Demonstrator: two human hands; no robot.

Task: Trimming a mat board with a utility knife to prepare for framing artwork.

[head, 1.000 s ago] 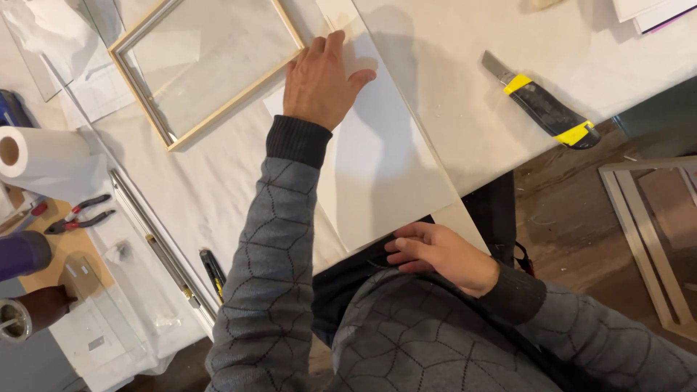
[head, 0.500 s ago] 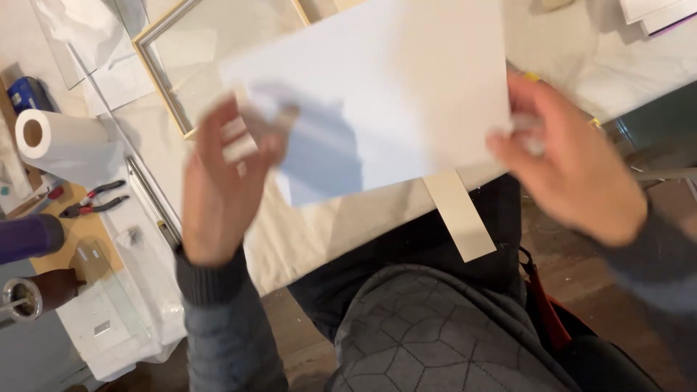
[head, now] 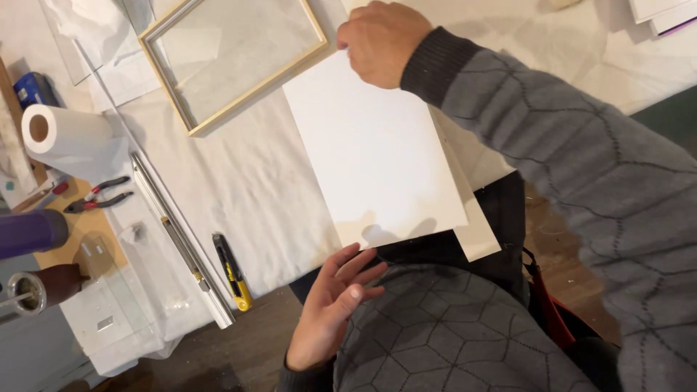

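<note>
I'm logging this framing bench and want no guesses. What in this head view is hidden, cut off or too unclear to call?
- Right hand grip on the white sheet: fingers curl under; hidden.
- Board under the sheet: mostly covered.
- Wooden frame: top cut by the edge.
- Left hand: touching the sheet's edge or not, unclear.

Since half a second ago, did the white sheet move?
Yes. The white sheet came down from the air onto the table, now lying flat right of the wooden frame, right hand at its top.
</note>
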